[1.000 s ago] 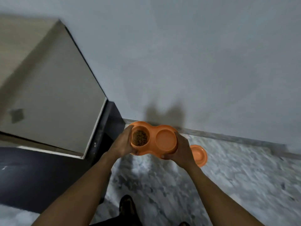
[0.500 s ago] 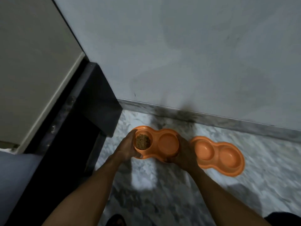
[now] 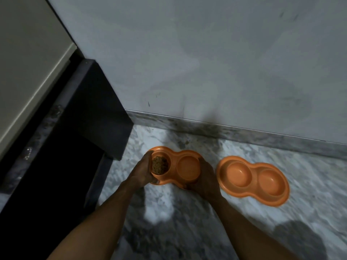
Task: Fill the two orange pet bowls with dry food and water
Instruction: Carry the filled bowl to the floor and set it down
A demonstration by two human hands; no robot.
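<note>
A person's left hand (image 3: 141,170) and right hand (image 3: 204,180) each grip an end of an orange double bowl (image 3: 176,167), low over the marble floor (image 3: 244,222) near the wall (image 3: 206,62). Its left cup holds kibble (image 3: 159,165); the right looks empty. A second bowl (image 3: 252,178) lies just beside it, both cups empty.

Dim, soft-focus view; dark shadows pool along the wall (image 3: 206,53).

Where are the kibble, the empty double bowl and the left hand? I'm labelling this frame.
kibble (image 3: 159,165), head view, middle of the pile.
empty double bowl (image 3: 237,174), head view, floor of its left well.
left hand (image 3: 142,170), head view, back of the hand.
</note>
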